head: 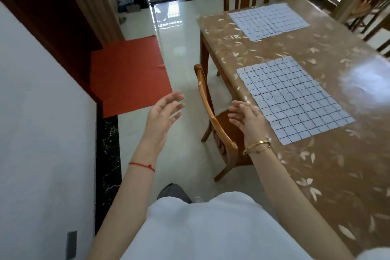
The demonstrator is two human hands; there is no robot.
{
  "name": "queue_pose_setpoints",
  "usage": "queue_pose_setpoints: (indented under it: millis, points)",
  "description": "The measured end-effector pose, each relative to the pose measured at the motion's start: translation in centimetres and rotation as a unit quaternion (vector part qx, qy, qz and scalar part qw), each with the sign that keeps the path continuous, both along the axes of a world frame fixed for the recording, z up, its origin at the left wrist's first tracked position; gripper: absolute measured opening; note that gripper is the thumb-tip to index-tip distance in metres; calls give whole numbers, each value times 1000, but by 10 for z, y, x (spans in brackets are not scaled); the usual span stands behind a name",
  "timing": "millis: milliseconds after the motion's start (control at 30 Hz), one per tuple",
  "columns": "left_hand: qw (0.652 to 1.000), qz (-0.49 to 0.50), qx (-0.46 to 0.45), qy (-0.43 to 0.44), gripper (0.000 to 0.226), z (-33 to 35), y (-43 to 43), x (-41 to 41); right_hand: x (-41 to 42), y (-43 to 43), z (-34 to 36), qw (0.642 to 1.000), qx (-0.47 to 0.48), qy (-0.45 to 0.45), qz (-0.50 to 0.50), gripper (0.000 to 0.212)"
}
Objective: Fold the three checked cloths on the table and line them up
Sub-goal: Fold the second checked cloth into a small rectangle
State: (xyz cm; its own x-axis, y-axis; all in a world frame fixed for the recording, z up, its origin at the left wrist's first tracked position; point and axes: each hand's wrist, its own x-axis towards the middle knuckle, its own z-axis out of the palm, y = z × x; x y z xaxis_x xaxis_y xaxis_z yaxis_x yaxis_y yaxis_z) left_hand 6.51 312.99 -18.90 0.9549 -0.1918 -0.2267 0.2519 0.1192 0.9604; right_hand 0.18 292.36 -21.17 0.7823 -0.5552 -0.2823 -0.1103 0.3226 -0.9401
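Head view: the left hand (163, 112) and right hand (245, 116) are held empty, fingers loosely spread, likely readied for reaching. Just beyond, the near cloth (295, 99) is laid flat, unfolded, on the table (337, 164); the far cloth (268, 21) likewise. No third is seen.

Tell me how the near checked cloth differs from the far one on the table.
The near cloth lies close by the right hand; the far cloth lies at the far end of the table. The near cloth's grid lines look dark and crisp; the far cloth's look fainter. Both lie flat and unfolded.
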Motion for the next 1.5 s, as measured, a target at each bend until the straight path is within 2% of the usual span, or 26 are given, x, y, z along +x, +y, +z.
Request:
queue_pose_setpoints:
  millis: [333,600,733,900,1100,1300,1500]
  points:
    - [983,-184,-15,11,30,-5,-83,136,60,-47,-14,982,4,42,-182,24]
    - [947,-320,9,26,31,1,-129,239,116,-42,-22,944,34,26,-326,23]
    - [918,-394,21,25,31,-5,-145,275,133,-31,-28,920,43,19,-389,25]
    - [884,-465,35,28,32,-11,-166,295,137,-24,-29,896,47,28,-440,25]
    - [863,-502,35,40,28,-19,-194,303,134,-32,-35,876,57,49,-477,24]
    - [850,-524,41,36,28,-28,-226,300,131,-51,-39,863,71,46,-499,23]
    - [852,-520,52,36,29,-32,-249,293,126,-80,-39,862,87,43,-498,23]
